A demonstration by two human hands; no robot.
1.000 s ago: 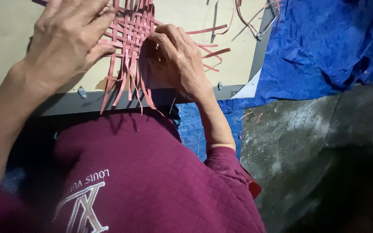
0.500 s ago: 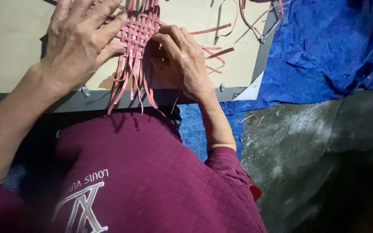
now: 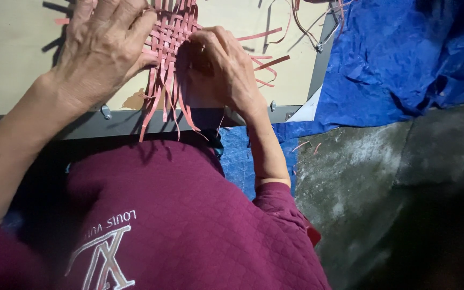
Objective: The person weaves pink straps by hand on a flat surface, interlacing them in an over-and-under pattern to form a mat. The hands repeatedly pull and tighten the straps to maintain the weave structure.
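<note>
Pressing flat on the weave (image 3: 170,32), the left hand (image 3: 103,51) lies palm down with fingers spread over its left part; nothing is clasped, the hand only bears down. The right hand (image 3: 221,70) sits just beside it on the weave's right edge, fingers curled inward over the strips; whether they pinch a strip cannot be told, since the fingertips are hidden under the hand.

The weave is a mat of pink-red strips, laced over and under, lying on the pale board (image 3: 17,59) near its front edge. Loose strip ends (image 3: 162,107) hang from the mat across the board's grey rim (image 3: 114,122). More ends (image 3: 267,59) stick out to the right, past the right hand.

A blue tarp (image 3: 404,59) lies right of the board, touching its corner. Grey floor (image 3: 377,177) below it. The person's maroon quilted top (image 3: 189,231) fills the lower frame.
</note>
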